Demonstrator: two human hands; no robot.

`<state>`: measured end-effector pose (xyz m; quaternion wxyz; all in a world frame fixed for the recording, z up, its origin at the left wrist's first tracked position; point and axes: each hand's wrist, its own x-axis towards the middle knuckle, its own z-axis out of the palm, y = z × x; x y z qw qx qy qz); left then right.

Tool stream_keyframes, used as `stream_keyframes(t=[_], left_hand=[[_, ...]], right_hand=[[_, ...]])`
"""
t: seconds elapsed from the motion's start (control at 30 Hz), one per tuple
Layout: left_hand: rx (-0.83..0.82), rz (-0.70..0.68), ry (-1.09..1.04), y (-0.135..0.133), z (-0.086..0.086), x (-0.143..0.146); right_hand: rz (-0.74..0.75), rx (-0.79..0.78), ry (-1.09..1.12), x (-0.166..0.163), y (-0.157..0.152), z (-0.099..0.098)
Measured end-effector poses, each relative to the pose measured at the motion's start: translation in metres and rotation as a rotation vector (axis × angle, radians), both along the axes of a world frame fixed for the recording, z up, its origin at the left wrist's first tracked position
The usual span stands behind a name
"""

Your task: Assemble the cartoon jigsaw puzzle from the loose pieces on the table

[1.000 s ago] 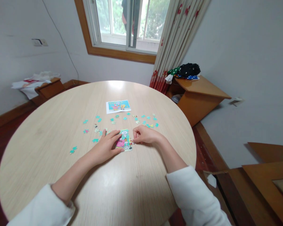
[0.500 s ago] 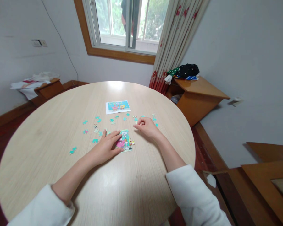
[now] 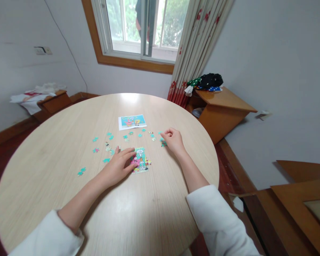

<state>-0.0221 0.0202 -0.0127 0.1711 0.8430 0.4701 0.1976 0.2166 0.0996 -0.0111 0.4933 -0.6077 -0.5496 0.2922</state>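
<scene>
A partly joined jigsaw puzzle (image 3: 141, 160) with cartoon figures lies flat on the round table. My left hand (image 3: 118, 166) rests at its left side, fingers spread, with the fingertips touching the puzzle's left part. To the right and farther back, my right hand (image 3: 174, 140) hovers over the loose pieces with thumb and fingers drawn together; anything in the pinch is hidden. Just left of its fingers lies a teal jigsaw piece (image 3: 163, 143). A pale piece (image 3: 153, 139) is a little farther left.
A printed picture card (image 3: 132, 122) lies behind the puzzle. Several loose pieces are scattered around, among them a pink-and-teal piece (image 3: 96, 150) and a joined teal pair (image 3: 81, 172). Beyond the table (image 3: 138, 220), a wooden cabinet (image 3: 229, 101) holds a pile of cloth (image 3: 212, 81).
My right hand has moved right and slightly back, from beside the puzzle to the loose pieces. My left hand stays on the puzzle, its thumb drawn up a little.
</scene>
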Motion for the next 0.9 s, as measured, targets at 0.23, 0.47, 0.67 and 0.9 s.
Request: stream_keyframes(t=[0.23, 0.47, 0.67, 0.9], left_hand=[[0.06, 0.054, -0.038, 0.004, -0.006, -0.003], [0.053, 0.068, -0.028, 0.005, -0.009, -0.004], [0.041, 0.065, -0.027, 0.004, -0.01, -0.004], [0.012, 0.046, -0.024, 0.003, -0.007, -0.003]], right_hand=[[-0.049, -0.02, -0.201, 0.008, 0.004, -0.004], [-0.026, -0.023, -0.398, 0.015, 0.006, -0.008], [-0.055, -0.052, -0.461, 0.023, 0.006, -0.006], [0.008, -0.032, -0.511, 0.015, 0.005, -0.009]])
